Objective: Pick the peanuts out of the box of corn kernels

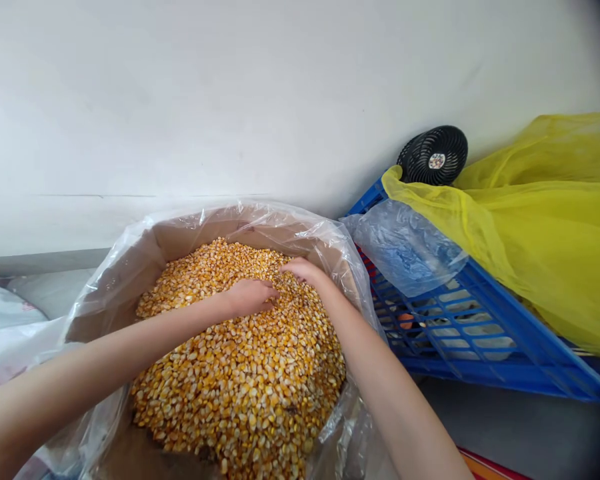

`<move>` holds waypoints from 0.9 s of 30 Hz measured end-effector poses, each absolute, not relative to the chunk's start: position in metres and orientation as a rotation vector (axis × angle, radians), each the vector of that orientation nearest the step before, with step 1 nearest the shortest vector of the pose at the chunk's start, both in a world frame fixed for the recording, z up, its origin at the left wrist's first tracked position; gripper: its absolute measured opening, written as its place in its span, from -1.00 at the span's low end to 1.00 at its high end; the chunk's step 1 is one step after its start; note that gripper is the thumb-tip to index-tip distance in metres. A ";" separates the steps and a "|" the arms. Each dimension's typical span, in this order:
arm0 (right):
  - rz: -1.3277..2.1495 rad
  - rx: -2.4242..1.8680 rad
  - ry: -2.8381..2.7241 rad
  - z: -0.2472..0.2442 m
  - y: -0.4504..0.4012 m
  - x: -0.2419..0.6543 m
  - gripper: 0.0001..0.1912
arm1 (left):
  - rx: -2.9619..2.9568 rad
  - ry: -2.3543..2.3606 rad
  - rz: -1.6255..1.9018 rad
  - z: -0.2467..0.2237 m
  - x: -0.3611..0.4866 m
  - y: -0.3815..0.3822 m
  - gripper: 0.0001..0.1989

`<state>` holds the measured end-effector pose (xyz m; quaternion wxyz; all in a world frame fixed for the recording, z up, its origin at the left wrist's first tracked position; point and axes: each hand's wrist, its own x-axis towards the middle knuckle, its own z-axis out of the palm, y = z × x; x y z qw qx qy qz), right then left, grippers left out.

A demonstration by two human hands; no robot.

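A large heap of dried yellow corn kernels (240,380) fills a cardboard box (190,235) lined with a clear plastic bag (240,212). My left hand (250,297) lies palm down on the heap, its fingertips sunk among the kernels. Close beside it, my right hand (305,272) reaches in from the other side, with its fingers also pressed into the corn. The hands are nearly touching. Neither hand shows clearly whether it holds any kernels.
To the right, a blue plastic crate (460,333) lies tilted, partly covered by a loose clear plastic bag (405,247) and yellow mesh fabric (540,227). A small black fan (435,157) stands against the white wall. White sacks (5,307) lie at the left.
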<state>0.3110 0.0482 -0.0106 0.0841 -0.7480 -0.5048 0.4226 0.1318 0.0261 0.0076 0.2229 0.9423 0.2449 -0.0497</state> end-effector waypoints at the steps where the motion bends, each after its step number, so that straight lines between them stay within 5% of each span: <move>1: 1.311 -2.168 -1.440 -0.006 0.049 0.315 -0.83 | 2.597 0.672 -0.136 0.004 0.137 0.023 -0.73; 11: 1.846 -1.097 -0.308 0.032 0.044 0.322 -0.93 | 2.209 0.794 0.014 -0.006 0.144 0.034 -0.83; 27: 1.687 -1.102 -0.515 0.056 0.019 0.324 -0.81 | 1.295 0.704 0.138 0.031 0.154 0.024 -0.83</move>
